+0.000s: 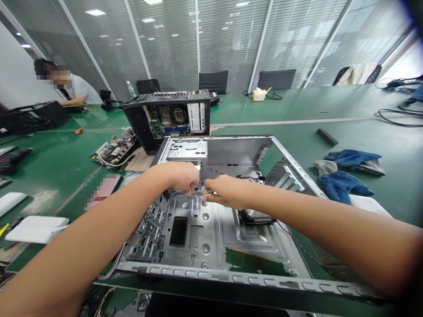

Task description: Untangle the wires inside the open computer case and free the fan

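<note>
An open silver computer case [211, 229] lies on its side on the green table in front of me. Both my arms reach into it. My left hand [180, 176] is closed in a fist around a bundle of thin cables [201, 192] near the drive cage [187, 152]. My right hand [224, 191] pinches the same bundle from the right. A red and black twisted wire [231, 175] runs across the case over my right hand. A heatsink with fan [256, 215] lies inside the case under my right forearm.
A black computer case [172, 116] with its motherboard showing stands behind. A loose circuit board [114, 149] lies to its left. Blue gloves [343, 171] lie to the right. White objects [36, 226] rest at the left. A person sits at the far left [69, 88].
</note>
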The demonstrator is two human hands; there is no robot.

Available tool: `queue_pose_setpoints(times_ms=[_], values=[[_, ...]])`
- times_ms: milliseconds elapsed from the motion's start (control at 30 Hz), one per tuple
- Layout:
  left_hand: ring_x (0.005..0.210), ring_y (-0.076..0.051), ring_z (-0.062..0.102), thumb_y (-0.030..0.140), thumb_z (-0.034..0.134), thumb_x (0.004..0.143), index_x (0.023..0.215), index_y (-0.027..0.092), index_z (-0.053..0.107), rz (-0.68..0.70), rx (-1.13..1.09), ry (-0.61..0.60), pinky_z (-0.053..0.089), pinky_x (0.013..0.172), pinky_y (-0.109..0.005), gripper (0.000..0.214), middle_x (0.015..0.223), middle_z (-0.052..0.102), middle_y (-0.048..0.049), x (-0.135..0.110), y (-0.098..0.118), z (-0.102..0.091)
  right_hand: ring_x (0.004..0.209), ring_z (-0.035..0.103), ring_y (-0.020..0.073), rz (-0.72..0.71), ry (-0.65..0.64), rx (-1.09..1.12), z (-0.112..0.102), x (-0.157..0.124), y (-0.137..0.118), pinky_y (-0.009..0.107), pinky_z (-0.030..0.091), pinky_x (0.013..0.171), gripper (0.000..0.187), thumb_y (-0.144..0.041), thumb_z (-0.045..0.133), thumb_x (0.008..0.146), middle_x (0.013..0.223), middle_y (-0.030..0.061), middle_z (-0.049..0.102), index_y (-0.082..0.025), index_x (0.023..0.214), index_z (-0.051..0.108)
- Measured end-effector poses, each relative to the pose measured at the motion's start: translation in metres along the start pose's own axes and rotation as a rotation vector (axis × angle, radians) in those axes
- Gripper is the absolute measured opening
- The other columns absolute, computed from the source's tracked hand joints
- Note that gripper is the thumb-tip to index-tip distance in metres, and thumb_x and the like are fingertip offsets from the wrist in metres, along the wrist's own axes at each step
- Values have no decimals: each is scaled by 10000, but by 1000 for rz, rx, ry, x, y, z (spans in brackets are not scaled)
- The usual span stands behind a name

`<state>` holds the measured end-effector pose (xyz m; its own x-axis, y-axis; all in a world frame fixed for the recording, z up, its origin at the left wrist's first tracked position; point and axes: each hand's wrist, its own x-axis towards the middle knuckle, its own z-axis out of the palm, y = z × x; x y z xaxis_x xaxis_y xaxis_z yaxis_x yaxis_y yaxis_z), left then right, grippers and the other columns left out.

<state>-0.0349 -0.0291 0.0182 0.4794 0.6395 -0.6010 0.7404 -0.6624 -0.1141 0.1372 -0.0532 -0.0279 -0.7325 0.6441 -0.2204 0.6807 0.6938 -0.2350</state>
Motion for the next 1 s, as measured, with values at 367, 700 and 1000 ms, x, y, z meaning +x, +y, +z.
queue_pose_setpoints(times_ms=[367,700,1000], values=[[601,-151,511,223,564,770,876,191,739,7,60,19,328,533,-272,208,743,668,-48,-6,6,-3,626,505,136,70,-13,153,-1,4,-5,265,325,577,401,-394,285,975,739,45,607,-176,796,569],[537,-141,468,222,571,705,804,203,756,-4,11,28,323,547,-286,210,654,637,-35,-3,3,-2,650,512,138,141,-101,303,-9,7,-5,257,354,600,417,-408,291,965,719,34,592,-175,735,550],[471,-118,345,135,513,627,604,178,680,103,-53,30,265,491,-289,173,521,520,-1,0,-6,5,639,530,147,107,-113,147,-2,12,-3,265,332,581,414,-435,316,958,754,58,633,-182,788,597]])
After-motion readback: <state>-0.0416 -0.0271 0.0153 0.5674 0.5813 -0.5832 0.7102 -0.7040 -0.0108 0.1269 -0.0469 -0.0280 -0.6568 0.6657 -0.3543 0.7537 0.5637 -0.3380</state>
